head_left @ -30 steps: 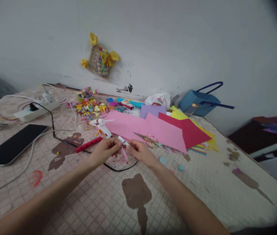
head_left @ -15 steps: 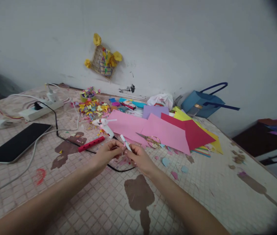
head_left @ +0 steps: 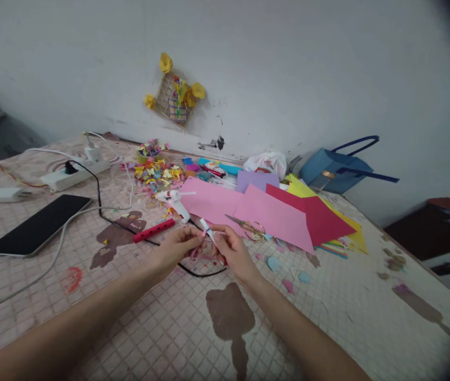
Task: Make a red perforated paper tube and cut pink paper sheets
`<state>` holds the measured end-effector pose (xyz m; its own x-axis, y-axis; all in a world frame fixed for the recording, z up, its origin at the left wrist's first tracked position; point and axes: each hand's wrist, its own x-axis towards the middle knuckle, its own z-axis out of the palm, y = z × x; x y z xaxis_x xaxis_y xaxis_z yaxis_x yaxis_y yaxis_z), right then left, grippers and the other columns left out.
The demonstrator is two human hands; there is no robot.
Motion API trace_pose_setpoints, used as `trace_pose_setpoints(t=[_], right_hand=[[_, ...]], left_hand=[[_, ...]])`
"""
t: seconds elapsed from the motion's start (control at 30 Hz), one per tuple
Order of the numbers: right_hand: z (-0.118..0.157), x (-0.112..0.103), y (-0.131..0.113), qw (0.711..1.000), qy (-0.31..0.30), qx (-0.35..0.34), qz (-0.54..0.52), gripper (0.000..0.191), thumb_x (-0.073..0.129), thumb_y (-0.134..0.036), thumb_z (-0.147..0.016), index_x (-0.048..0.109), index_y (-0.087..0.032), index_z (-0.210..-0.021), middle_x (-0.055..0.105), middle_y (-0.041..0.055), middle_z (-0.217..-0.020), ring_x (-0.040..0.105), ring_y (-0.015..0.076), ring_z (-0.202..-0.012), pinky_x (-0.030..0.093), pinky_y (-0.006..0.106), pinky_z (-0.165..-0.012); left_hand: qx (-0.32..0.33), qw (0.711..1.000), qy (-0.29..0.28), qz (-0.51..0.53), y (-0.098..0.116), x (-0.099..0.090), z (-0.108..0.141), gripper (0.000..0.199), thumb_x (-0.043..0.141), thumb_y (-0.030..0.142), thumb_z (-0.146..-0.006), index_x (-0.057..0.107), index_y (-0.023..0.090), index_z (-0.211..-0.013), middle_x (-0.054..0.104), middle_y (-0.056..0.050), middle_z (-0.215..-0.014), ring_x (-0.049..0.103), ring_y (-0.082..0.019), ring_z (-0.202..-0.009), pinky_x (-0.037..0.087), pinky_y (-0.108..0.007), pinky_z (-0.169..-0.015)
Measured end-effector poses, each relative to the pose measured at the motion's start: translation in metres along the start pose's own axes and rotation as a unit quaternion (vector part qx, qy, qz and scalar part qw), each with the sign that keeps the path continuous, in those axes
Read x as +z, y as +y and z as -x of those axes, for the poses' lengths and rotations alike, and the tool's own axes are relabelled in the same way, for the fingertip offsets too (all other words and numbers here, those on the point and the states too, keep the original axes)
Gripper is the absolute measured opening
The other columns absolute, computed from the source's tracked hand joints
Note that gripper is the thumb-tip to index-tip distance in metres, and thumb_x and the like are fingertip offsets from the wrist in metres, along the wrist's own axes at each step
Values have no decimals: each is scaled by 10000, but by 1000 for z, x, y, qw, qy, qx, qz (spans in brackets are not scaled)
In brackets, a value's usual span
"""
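Observation:
Pinched in my right hand (head_left: pixel 232 250) is a slim white pen-like stick (head_left: pixel 207 227) with a bluish band near its upper end. It leans up and to the left; my fingers cover its lower part. My left hand (head_left: pixel 183 243) is closed beside it, thumb and fingers pinching a small pink paper strip (head_left: pixel 203 233) against or close to the stick. Just beyond my hands lie a white hot glue gun (head_left: pixel 178 205) and gold-handled scissors (head_left: pixel 252 228), the scissors on a pink paper sheet (head_left: pixel 280 214). A red bar with holes (head_left: pixel 153 231) rests left of the glue gun.
On the left are a dark tablet (head_left: pixel 38 225), a power strip (head_left: pixel 76 175) and trailing cables. Coloured paper scraps (head_left: pixel 157 173) are heaped behind the glue gun. Red paper (head_left: pixel 326 219), yellow sheets and a blue bag (head_left: pixel 334 169) are at right.
The view has shifted slightly, so the surroundings sit a little further right. My hands have moved slightly apart, and more of the white stick shows between them.

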<state>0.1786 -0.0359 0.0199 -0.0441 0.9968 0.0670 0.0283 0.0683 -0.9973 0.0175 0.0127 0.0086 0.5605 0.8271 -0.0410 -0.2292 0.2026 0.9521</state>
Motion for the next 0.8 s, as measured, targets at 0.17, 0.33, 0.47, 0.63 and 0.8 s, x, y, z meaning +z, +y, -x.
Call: trace_pose_setpoints(t=[0.17, 0.33, 0.47, 0.63, 0.8], right_hand=[[0, -1, 0, 1000, -29, 5, 1, 316, 573, -458, -842, 576, -211, -1040, 528, -48, -606, 358, 61, -384, 250, 193, -363], [-1, -3, 3, 999, -23, -10, 33, 253, 585, -398, -841, 627, -213, -1009, 577, -10, -690, 388, 71, -422, 297, 196, -368], [0, -5, 7, 996, -15, -37, 78, 255, 543, -349, -876, 631, -227, -1081, 620, 6, -719, 439, 92, -444, 350, 210, -396], [1, -6, 6, 982, 9, -105, 155, 223, 546, -262, -882, 687, -249, -1054, 691, 55, -939, 607, 182, -742, 483, 304, -651], [3, -5, 5, 961, 31, -169, 219, 274, 536, -158, -868, 712, -275, -1042, 669, 65, -974, 593, 223, -929, 457, 365, -824]], left_hand=[[0, 1000, -9, -30, 1, 1, 1, 291, 735, 390, -715, 587, 140, -716, 584, 10, -622, 479, -85, -517, 355, -214, -515], [7, 999, -9, -46, 5, 4, 3, 257, 733, 362, -714, 604, 140, -704, 587, 11, -620, 483, -91, -533, 352, -215, -519], [-1, 999, -7, -38, 5, 4, 3, 250, 739, 361, -700, 620, 141, -709, 598, 6, -637, 497, -94, -539, 366, -221, -532], [-29, 1000, 1, -10, 2, 3, 2, 285, 785, 363, -653, 637, 131, -725, 612, 2, -643, 506, -86, -538, 378, -208, -524], [-59, 997, 22, 35, -1, 6, 3, 362, 804, 432, -641, 620, 135, -735, 618, -1, -670, 533, -93, -564, 429, -209, -529]])
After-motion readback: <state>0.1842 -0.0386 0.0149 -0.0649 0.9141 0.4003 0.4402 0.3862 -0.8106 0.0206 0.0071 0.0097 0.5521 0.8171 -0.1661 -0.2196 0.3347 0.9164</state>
